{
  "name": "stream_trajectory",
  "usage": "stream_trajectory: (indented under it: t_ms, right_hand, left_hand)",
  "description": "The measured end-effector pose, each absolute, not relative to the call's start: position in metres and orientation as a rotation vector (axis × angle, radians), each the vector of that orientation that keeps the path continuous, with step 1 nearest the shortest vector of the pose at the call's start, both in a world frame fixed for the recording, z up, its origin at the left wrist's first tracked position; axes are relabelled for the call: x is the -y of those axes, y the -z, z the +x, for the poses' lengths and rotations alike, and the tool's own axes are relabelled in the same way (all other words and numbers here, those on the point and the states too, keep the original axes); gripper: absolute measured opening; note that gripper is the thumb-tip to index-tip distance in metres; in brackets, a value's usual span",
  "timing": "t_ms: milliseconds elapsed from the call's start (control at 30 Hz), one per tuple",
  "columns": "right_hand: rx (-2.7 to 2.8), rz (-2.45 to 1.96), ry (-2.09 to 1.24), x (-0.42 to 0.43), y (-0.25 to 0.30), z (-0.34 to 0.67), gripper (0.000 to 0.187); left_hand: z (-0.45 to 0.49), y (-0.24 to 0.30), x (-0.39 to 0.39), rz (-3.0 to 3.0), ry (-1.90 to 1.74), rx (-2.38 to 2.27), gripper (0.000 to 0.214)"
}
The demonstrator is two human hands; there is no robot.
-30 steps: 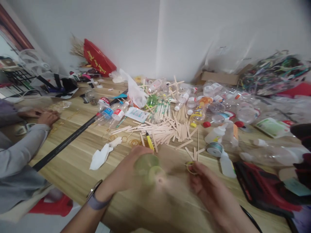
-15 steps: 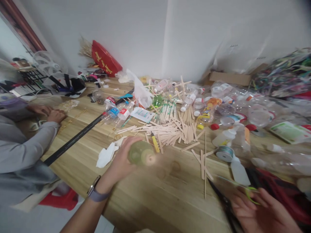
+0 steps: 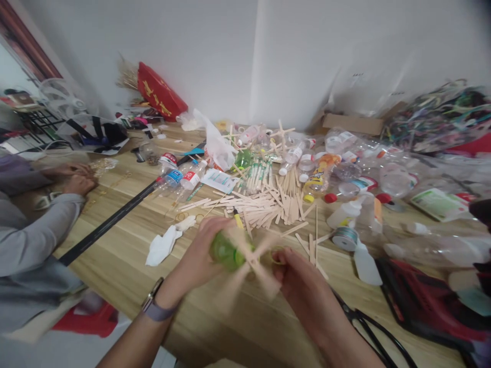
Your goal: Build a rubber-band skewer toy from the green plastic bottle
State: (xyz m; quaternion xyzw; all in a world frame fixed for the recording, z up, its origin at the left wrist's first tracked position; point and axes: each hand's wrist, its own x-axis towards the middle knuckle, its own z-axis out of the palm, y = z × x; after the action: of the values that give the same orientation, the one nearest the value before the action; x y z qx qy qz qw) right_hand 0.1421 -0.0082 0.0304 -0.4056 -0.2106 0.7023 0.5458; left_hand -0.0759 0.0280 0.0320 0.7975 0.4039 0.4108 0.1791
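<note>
My left hand (image 3: pixel 195 263) is wrapped round a green plastic bottle (image 3: pixel 226 250), lying roughly sideways. At its cap end sits a cross-shaped propeller of flat wooden sticks (image 3: pixel 253 259), its blades blurred by motion. My right hand (image 3: pixel 307 286) is just right of the propeller, fingers pinched on a thin yellow-green ring (image 3: pixel 276 255). Whether the ring touches the propeller I cannot tell. Black-handled scissors (image 3: pixel 362 322) lie beside my right forearm, partly hidden by it. A yellow-handled tool (image 3: pixel 238 220) lies behind the bottle.
Loose wooden sticks (image 3: pixel 264 207) cover the table's middle, with plastic bottles (image 3: pixel 356 158) behind and right. A white glue bottle (image 3: pixel 367 266) and a red-black case (image 3: pixel 418 306) lie right. A white tissue (image 3: pixel 164 246) and black bar (image 3: pixel 111 222) lie left, near another person's sleeve (image 3: pixel 42 230).
My right hand has come in from the lower right, with the ring, to the propeller, leaving the scissors on the table. The propeller's blades, smeared away before, now show as a blurred cross.
</note>
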Motion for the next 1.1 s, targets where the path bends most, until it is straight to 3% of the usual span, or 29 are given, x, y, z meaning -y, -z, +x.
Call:
stream_trajectory:
  t_ms: [300,567,800,1100]
  right_hand:
    - [0.302,-0.964,-1.648,0.016,-0.028,0.194,0.038]
    - [-0.113,-1.028,-1.334,0.027,-0.026,0.235,0.047]
    - [0.224,-1.029,-1.584,0.02,-0.023,0.201,0.041]
    - [0.482,-1.037,-1.66,0.01,-0.036,0.151,0.038]
  left_hand:
    - [-0.085,-0.03,-0.034,2.179,-1.076,-1.199,0.056]
    - [-0.099,-0.029,-0.041,2.004,-1.225,-1.401,0.062]
    - [-0.083,-0.035,-0.04,2.056,-1.198,-1.32,0.065]
    - [-0.073,-0.037,-0.035,2.112,-1.137,-1.257,0.058]
